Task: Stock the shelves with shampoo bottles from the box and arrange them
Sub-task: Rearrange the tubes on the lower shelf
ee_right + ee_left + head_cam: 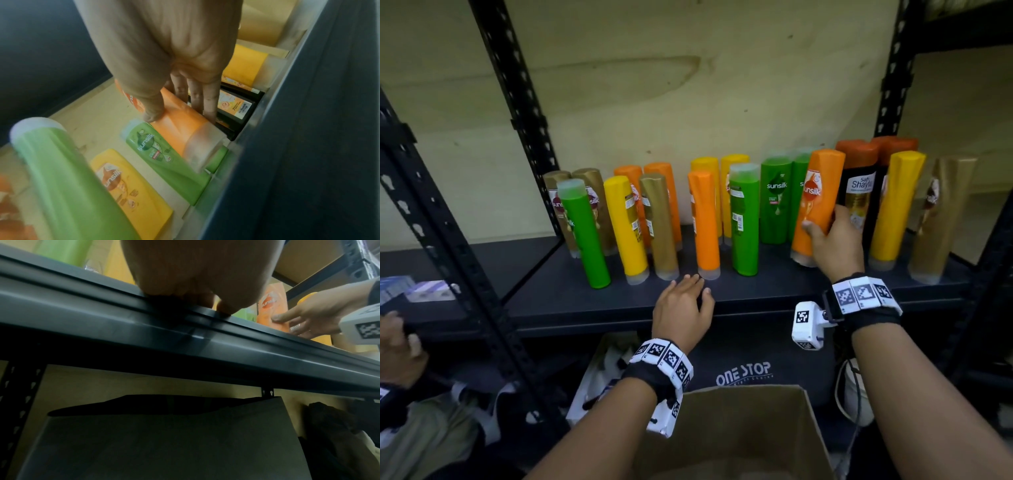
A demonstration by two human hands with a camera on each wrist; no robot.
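Several shampoo bottles, green, yellow, orange, gold and black, stand cap-down in rows on the dark shelf. My right hand grips an orange Sunsilk bottle low on its body, thumb on the front and fingers behind, between a green bottle and a black bottle. The right wrist view shows the same orange bottle held by that hand. My left hand rests with relaxed fingers on the shelf's front edge, just before another orange bottle, holding nothing. The cardboard box sits below, open.
Black slotted uprights frame the shelf bay. A dark "ONE STOP" bag and a white bag lie on the lower level. Another person's hand holds the rack at far left. Small boxes sit in the neighbouring bay.
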